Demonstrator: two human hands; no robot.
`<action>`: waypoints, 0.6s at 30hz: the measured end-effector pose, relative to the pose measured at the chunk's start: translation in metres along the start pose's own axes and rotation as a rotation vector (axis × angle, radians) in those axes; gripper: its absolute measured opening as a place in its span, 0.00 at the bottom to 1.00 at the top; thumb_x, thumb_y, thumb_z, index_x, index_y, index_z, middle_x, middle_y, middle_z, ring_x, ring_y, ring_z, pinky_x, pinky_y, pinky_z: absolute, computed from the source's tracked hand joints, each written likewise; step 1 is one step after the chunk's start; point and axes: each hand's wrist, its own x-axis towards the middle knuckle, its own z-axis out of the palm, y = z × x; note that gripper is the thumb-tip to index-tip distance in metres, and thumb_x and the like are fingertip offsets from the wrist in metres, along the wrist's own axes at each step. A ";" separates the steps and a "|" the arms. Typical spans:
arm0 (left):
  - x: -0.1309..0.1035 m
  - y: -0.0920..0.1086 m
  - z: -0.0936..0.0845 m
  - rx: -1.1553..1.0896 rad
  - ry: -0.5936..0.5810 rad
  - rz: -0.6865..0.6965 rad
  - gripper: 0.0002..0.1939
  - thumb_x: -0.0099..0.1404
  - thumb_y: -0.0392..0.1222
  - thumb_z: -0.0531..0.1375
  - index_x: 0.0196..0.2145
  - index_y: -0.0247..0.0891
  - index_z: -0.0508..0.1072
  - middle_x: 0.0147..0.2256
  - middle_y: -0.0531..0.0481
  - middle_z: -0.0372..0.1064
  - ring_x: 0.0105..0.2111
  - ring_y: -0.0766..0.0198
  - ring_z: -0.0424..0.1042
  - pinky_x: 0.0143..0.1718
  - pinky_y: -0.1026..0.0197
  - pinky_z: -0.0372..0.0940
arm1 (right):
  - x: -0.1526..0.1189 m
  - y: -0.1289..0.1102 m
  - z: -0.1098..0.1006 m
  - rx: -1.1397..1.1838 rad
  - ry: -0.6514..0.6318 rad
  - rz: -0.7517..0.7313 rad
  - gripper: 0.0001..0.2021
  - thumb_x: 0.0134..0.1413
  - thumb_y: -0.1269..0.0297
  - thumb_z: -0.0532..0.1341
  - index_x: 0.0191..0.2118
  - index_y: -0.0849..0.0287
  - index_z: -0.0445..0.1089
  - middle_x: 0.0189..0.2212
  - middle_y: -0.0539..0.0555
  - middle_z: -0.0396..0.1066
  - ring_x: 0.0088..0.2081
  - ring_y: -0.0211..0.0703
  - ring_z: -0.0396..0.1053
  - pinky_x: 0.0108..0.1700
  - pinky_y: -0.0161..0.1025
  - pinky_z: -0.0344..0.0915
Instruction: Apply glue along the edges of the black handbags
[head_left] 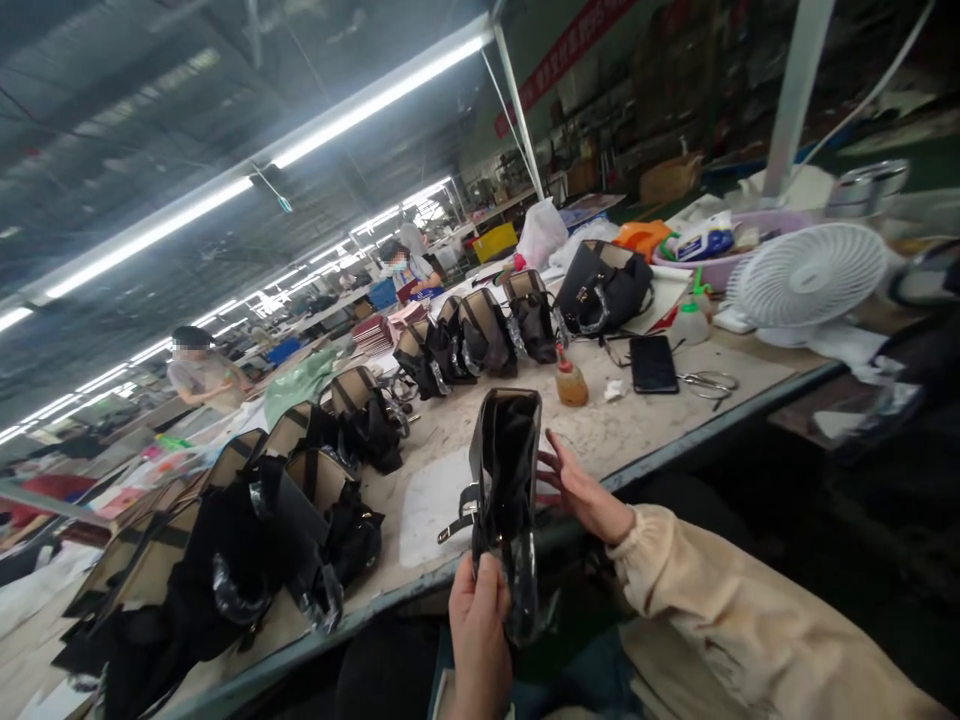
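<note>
I hold a black handbag [506, 470] upright over the near edge of the workbench [450, 430]. My left hand [478, 630] grips its lower end from below. My right hand [581, 490], in a cream sleeve, lies flat against the bag's right side with the fingers spread. A strap with a metal buckle hangs off the bag's left side. The bag's opening faces up and away from me.
Rows of black and tan handbags [247, 520] stand left and further back [480, 335]. A glue bottle [571, 382], phone [653, 362], scissors [709, 382] and white fan [806, 280] lie to the right. Other people work at far benches [196, 372].
</note>
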 end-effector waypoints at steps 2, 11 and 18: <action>0.001 0.001 0.000 -0.023 0.019 -0.007 0.21 0.57 0.55 0.66 0.28 0.38 0.61 0.20 0.61 0.50 0.17 0.77 0.45 0.18 0.71 0.45 | -0.007 -0.009 0.013 -0.197 0.042 -0.113 0.53 0.48 0.36 0.60 0.69 0.45 0.25 0.69 0.62 0.36 0.65 0.57 0.50 0.59 0.59 0.57; -0.005 0.016 0.004 -0.152 -0.143 -0.052 0.18 0.64 0.50 0.60 0.25 0.37 0.60 0.19 0.60 0.51 0.14 0.78 0.43 0.15 0.70 0.41 | -0.016 -0.068 0.077 -1.490 0.084 -0.398 0.38 0.50 0.69 0.62 0.66 0.65 0.50 0.65 0.64 0.50 0.66 0.57 0.45 0.67 0.58 0.43; -0.002 0.028 0.005 -0.194 -0.238 -0.115 0.17 0.66 0.50 0.58 0.26 0.36 0.62 0.19 0.59 0.52 0.14 0.78 0.42 0.14 0.70 0.40 | 0.018 -0.137 0.075 -1.795 -0.200 -0.176 0.26 0.46 0.58 0.67 0.50 0.68 0.70 0.53 0.67 0.68 0.62 0.62 0.56 0.63 0.54 0.54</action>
